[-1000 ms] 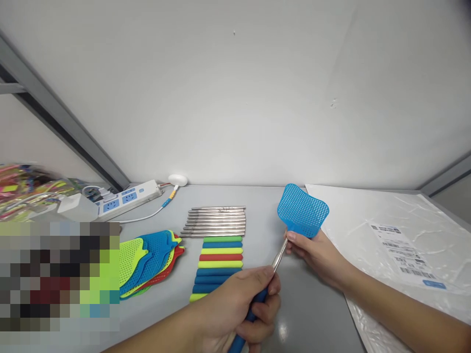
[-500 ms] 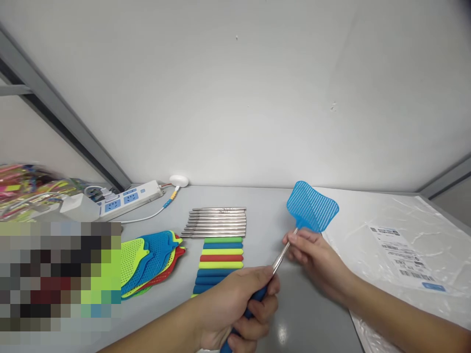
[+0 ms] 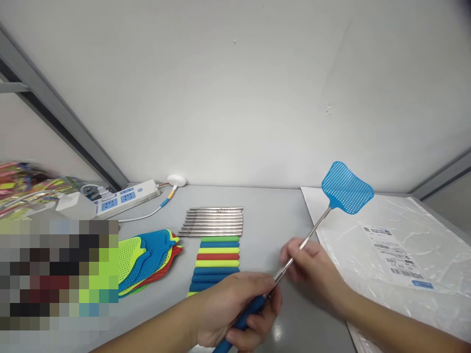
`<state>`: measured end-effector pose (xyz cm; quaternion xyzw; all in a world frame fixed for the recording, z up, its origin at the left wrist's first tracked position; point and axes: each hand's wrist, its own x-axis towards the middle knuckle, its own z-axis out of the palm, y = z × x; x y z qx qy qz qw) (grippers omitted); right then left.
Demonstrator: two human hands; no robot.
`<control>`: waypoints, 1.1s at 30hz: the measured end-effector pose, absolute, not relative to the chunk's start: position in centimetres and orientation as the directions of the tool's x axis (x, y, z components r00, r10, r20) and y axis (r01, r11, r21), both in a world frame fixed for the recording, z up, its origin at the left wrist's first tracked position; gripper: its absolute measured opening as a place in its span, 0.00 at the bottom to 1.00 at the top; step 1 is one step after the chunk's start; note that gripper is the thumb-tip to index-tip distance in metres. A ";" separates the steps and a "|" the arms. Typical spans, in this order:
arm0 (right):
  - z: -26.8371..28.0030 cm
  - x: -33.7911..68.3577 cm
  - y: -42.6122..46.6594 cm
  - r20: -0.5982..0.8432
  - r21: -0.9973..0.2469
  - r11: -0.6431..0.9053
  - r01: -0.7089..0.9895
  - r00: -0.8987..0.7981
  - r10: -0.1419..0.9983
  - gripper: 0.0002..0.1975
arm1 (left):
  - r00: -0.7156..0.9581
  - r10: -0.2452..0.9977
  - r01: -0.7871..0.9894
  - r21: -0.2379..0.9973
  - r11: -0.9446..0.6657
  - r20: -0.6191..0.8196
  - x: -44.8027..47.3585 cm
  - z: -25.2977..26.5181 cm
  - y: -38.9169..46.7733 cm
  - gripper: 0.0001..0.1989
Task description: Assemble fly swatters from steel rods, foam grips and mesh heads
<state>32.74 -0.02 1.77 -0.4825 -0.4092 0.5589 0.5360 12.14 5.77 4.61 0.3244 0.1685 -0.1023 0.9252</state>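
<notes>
A blue fly swatter (image 3: 348, 189) with a metal telescopic rod slants up and right across the table, its perforated head over the white package. My left hand (image 3: 246, 309) is closed around its blue grip, the thumb on the base of the rod. Farther up, my right hand (image 3: 312, 267) pinches the thin rod between thumb and fingers. To the left lie a row of metal rods (image 3: 213, 223), a row of coloured handle grips (image 3: 217, 257) in green, blue, yellow and red, and a stack of loose swatter heads (image 3: 150, 257).
A white plastic package (image 3: 386, 255) with a label covers the right side. At the back left are a power strip (image 3: 127, 198), a white round device (image 3: 176, 180) on a cable, and bagged colourful items (image 3: 29, 186). A wall stands behind; the lower left is pixelated.
The swatter's rod is longer between my hands and the head, which has moved up and right. My right hand now grips the rod farther below the head.
</notes>
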 end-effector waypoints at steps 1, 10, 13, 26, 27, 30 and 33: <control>1.4 32.0 -0.4 -0.096 -0.969 -0.111 -0.223 -0.081 0.992 0.20 | 0.922 -0.086 0.307 0.575 0.758 -0.378 12.2 4.5 5.7 0.15; 0.9 31.1 -0.4 -0.096 -0.951 -0.180 -0.252 -0.313 0.945 0.23 | 0.932 0.030 0.227 0.649 0.726 -0.360 12.5 4.2 5.1 0.17; 1.1 31.3 -0.3 -0.153 -0.940 -0.221 -0.261 -0.258 0.954 0.23 | 0.934 0.011 0.235 0.636 0.736 -0.357 12.6 4.1 5.4 0.18; 3.4 35.3 2.1 -0.184 -0.927 -0.096 -0.362 0.219 0.958 0.20 | 0.934 -0.023 0.259 0.632 0.731 -0.356 12.2 4.7 6.4 0.16; 3.7 36.0 2.5 -0.167 -0.925 -0.053 -0.376 0.277 0.946 0.20 | 0.935 -0.029 0.261 0.631 0.731 -0.353 12.1 4.8 6.5 0.16; 4.7 38.1 3.3 -0.118 -0.912 0.047 -0.409 0.368 0.922 0.18 | 0.939 -0.043 0.267 0.644 0.717 -0.341 11.9 4.9 6.7 0.15; 5.8 39.8 3.9 -0.058 -0.893 0.148 -0.426 0.435 0.899 0.18 | 0.940 -0.067 0.286 0.664 0.691 -0.336 11.7 5.1 7.0 0.15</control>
